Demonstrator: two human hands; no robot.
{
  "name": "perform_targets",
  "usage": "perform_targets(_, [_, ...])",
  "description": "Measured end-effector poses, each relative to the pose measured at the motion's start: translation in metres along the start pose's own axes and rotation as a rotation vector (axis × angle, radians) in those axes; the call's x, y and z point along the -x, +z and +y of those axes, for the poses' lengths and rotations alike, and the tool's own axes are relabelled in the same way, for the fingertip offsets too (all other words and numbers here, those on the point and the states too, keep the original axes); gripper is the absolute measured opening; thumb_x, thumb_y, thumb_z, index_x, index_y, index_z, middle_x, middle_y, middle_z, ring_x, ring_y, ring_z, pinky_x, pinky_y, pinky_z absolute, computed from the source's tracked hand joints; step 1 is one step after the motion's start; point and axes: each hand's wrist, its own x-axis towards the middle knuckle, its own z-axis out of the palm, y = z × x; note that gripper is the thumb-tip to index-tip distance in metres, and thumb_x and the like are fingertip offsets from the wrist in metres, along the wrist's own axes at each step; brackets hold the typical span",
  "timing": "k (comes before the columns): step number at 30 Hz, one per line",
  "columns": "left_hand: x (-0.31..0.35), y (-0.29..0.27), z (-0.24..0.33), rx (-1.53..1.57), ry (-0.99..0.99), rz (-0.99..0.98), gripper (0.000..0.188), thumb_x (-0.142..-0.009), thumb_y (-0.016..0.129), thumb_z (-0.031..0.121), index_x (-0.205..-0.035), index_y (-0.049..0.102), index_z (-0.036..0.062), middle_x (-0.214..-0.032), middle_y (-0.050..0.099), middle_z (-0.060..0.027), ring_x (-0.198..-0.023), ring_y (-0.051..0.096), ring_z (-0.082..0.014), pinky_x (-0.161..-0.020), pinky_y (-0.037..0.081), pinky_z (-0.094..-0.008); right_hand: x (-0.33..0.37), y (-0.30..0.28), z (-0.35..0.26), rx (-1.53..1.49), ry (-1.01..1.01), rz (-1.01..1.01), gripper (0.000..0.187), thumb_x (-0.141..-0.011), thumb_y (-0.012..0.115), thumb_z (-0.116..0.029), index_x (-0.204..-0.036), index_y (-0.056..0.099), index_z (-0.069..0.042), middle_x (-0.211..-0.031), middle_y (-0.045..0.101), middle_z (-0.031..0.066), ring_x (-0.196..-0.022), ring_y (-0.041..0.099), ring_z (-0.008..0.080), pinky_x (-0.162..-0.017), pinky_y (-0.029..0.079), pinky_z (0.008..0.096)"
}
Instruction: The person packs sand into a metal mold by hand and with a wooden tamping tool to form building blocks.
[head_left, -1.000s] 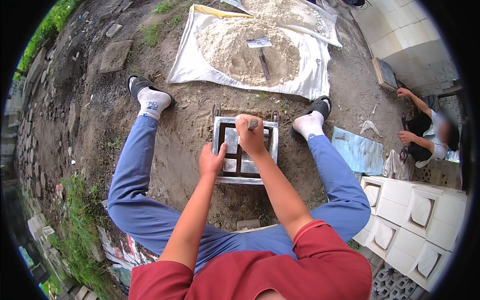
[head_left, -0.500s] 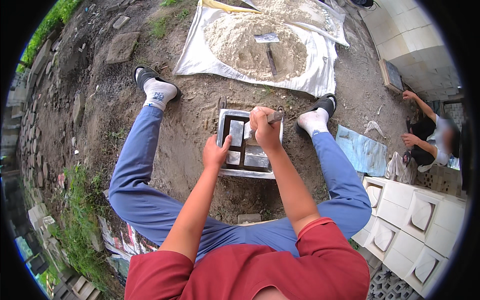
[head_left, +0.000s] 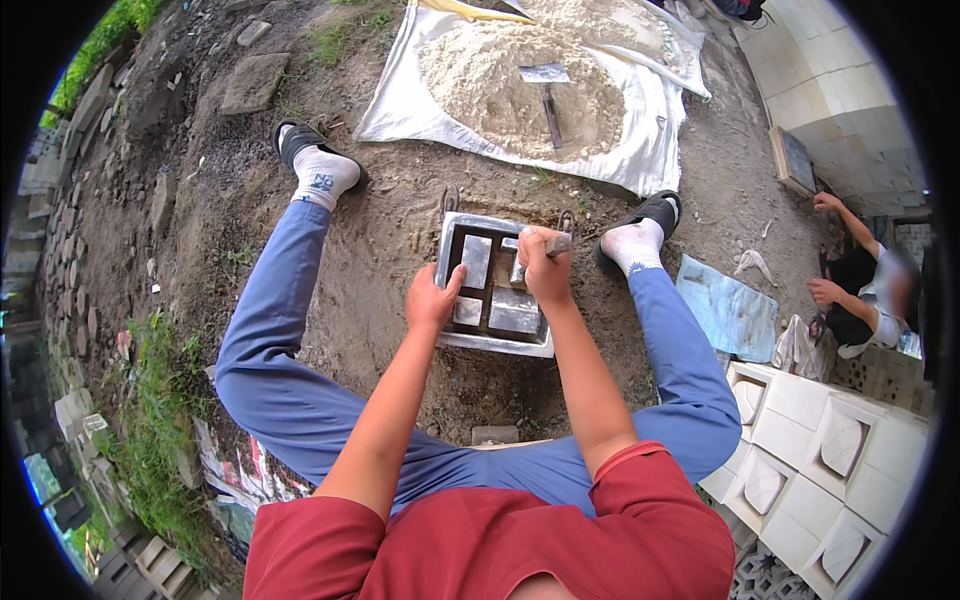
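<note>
A square metal mould [head_left: 497, 347] with flat raised metal blocks inside lies on the ground between my feet. My left hand [head_left: 432, 302] is closed on its left rim, thumb over the inner edge. In my right hand [head_left: 544, 268], over the mould's right half, is a hand scraper [head_left: 558, 245], gripped by its thick handle. Its flat metal blade points down near the upper right block and is partly hidden by my fingers. Dark gaps run between the blocks.
Ahead, a white sheet [head_left: 640, 170] holds a pile of pale sandy material [head_left: 470, 85] with a flat-bladed tool [head_left: 550, 110] on it. Stacked pale blocks [head_left: 790, 430] stand at right, near a blue sheet [head_left: 722, 310]. Another person [head_left: 870, 285] sits at far right.
My right hand has shifted slightly right and down with the scraper, uncovering more of the upper blocks. My left hand stays on the mould's rim. The whole view has shifted slightly.
</note>
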Motion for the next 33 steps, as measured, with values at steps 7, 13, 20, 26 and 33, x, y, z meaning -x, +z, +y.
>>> perform_targets(7, [-0.001,-0.003,0.000,0.011,-0.002,-0.023,0.057,-0.094,0.068,0.057,-0.104,0.072,0.0015,-0.104,0.073,-0.0236,-0.100,0.069,-0.0444,-0.088,0.053,-0.0500,-0.003,0.010,-0.007,-0.277,0.056,-0.072,0.048,-0.106,0.052,-0.014,-0.059,0.040,-0.007,-0.056,0.042,-0.0041,-0.051,0.035,0.0057,-0.049,0.026,0.0297])
perform_targets(13, [-0.002,0.000,-0.001,0.037,-0.026,-0.089,0.065,-0.091,0.066,0.065,-0.106,0.071,0.0015,-0.111,0.072,-0.0222,-0.105,0.068,-0.0436,-0.091,0.053,-0.0513,-0.004,0.012,-0.035,-0.120,0.029,0.082,0.044,-0.106,0.053,-0.017,-0.065,0.037,-0.011,-0.060,0.034,-0.0050,-0.054,0.028,0.0064,-0.051,0.024,0.0284])
perform_targets(20, [-0.002,0.004,-0.002,0.044,0.025,-0.017,0.057,-0.094,0.068,0.058,-0.103,0.072,0.0018,-0.099,0.073,-0.0231,-0.096,0.070,-0.0431,-0.085,0.053,-0.0490,-0.002,-0.008,-0.036,-0.102,-0.049,0.065,0.052,-0.110,0.058,-0.034,-0.067,0.040,-0.010,-0.064,0.039,-0.0041,-0.058,0.033,0.0078,-0.054,0.029,0.0287])
perform_targets(26, [-0.001,-0.001,0.004,0.022,-0.003,-0.052,0.057,-0.094,0.068,0.058,-0.105,0.072,0.0026,-0.101,0.074,-0.0231,-0.098,0.070,-0.0425,-0.085,0.054,-0.0483,0.006,-0.008,-0.033,0.032,-0.129,-0.037,0.061,-0.111,0.055,-0.041,-0.063,0.038,-0.007,-0.062,0.040,-0.0023,-0.056,0.035,0.0096,-0.053,0.027,0.0291])
perform_targets(33, [0.002,-0.007,-0.002,0.006,0.011,-0.019,0.059,-0.094,0.067,0.060,-0.106,0.072,0.0023,-0.102,0.074,-0.0240,-0.098,0.070,-0.0444,-0.085,0.054,-0.0488,0.007,0.014,-0.034,-0.040,-0.272,0.057,0.047,-0.106,0.053,-0.013,-0.064,0.032,-0.006,-0.060,0.038,-0.0018,-0.055,0.031,0.0079,-0.050,0.022,0.0313])
